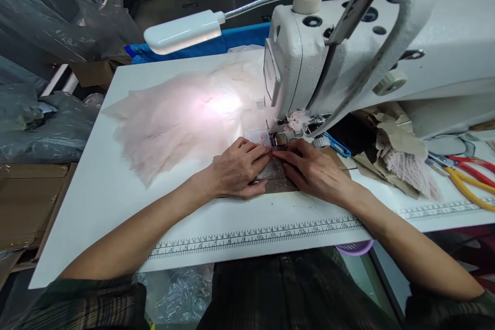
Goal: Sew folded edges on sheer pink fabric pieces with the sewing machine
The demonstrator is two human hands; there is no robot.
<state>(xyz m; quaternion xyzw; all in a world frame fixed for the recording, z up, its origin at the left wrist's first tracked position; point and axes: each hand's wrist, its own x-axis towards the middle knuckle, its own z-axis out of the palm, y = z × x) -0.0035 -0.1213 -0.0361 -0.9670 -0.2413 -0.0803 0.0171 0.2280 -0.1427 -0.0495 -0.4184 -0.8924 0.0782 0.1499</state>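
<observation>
My left hand (236, 167) and my right hand (314, 170) lie side by side on a small brownish-grey piece of fabric (275, 174) just in front of the presser foot (279, 139) of a white sewing machine (348, 56). The fingertips of both hands meet at the fabric's far edge, close to the needle. Both press down on it, fingers held together and slightly bent. A heap of sheer pale pink fabric (174, 118) lies on the white table (96, 191) to the left, lit by the machine's lamp (181, 32).
A printed ruler (255, 234) runs along the table's front edge. Right of the machine lie beige scraps (398, 154), blue snips (336, 145) and red and yellow scissors (469, 175). Cardboard boxes (23, 206) and plastic-wrapped goods (50, 124) stand at the left.
</observation>
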